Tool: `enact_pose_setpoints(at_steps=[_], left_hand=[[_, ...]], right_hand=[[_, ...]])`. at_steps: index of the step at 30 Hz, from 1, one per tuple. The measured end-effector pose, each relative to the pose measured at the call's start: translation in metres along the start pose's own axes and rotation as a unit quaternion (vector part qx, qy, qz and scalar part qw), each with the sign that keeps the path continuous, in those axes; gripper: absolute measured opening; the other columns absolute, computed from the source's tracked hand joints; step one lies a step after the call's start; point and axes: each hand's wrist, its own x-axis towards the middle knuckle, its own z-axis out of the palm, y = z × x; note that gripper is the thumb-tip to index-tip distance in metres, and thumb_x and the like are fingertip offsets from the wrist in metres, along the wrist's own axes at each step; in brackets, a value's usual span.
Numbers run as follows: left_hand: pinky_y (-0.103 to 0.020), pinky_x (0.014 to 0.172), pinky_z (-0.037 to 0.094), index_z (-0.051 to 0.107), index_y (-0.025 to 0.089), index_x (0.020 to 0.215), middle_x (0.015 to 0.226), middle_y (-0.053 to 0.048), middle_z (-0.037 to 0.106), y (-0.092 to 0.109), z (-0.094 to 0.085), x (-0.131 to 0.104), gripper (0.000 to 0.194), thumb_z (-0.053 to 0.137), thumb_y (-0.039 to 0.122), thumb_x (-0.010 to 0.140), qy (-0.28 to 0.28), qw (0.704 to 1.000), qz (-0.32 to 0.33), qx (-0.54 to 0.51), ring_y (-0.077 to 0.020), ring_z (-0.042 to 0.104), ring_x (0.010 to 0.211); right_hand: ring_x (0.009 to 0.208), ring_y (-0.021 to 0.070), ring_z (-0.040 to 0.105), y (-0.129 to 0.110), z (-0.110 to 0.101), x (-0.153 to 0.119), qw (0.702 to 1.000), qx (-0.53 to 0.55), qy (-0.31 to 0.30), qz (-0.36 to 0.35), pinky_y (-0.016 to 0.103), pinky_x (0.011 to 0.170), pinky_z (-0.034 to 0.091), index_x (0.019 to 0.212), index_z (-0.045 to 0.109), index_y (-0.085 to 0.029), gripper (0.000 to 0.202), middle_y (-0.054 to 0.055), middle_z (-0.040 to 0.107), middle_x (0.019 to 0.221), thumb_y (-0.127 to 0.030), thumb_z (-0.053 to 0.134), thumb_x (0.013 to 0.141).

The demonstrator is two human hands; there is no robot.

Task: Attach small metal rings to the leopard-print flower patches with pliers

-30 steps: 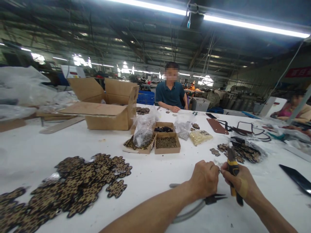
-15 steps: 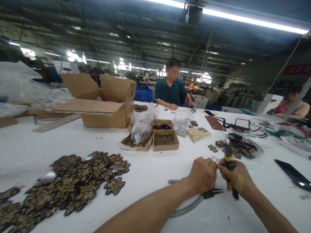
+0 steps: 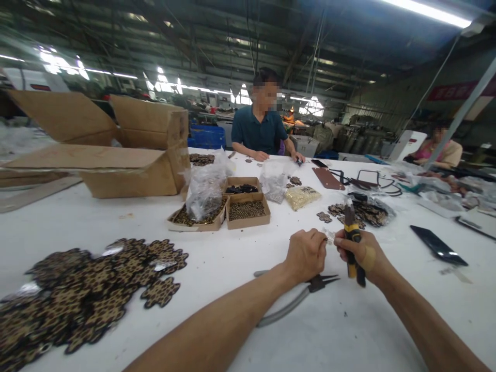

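Left hand [image 3: 308, 253] parted from right hand [image 3: 362, 252] holding 1 of 2 pliers [image 3: 352, 232].

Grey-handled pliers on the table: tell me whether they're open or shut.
Open: the grey-handled pliers lie with handles spread and tips apart.

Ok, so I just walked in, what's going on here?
The right hand holds yellow-black pliers upright, close beside the left hand, which is curled; anything it pinches is too small to tell. Grey-handled pliers lie on the table nearby. Leopard-print pieces are piled further left; a co-worker sits opposite.
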Motion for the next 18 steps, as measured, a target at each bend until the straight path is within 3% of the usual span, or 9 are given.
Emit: enact_pose_setpoints(at_steps=[8,14,18], left_hand=[[-0.034,0.061,0.042,0.057,0.019,0.088,0.081,-0.006,0.065,-0.005,0.001,-0.011,0.007,0.051,0.023,0.09,-0.004,1.0,0.014,0.02,-0.0197,0.061,0.071],[-0.034,0.057,0.039,0.057,0.019,0.086,0.079,-0.007,0.065,-0.006,0.002,-0.015,0.008,0.052,0.025,0.088,0.001,0.999,0.014,0.03,-0.0193,0.06,0.068],[-0.033,0.059,0.04,0.059,0.019,0.088,0.081,-0.006,0.066,-0.004,0.001,-0.015,0.006,0.054,0.023,0.086,0.012,0.999,-0.014,0.029,-0.019,0.06,0.069]], right_hand=[[0.049,0.0136,0.051,0.018,0.0,0.003,0.994,0.074,-0.015,0.081,0.026,0.044,0.038,0.086,0.063,-0.015,0.035,0.0,0.06,0.06,-0.033,0.085,0.065],[0.05,0.013,0.052,0.033,-0.003,0.003,0.992,0.092,-0.026,0.076,0.025,0.046,0.039,0.091,0.065,-0.015,0.031,0.0,0.06,0.062,-0.032,0.082,0.071],[0.053,0.0152,0.056,0.035,-0.007,0.008,0.991,0.097,-0.041,0.078,0.028,0.049,0.044,0.09,0.066,-0.013,0.038,0.003,0.065,0.068,-0.034,0.086,0.066]])
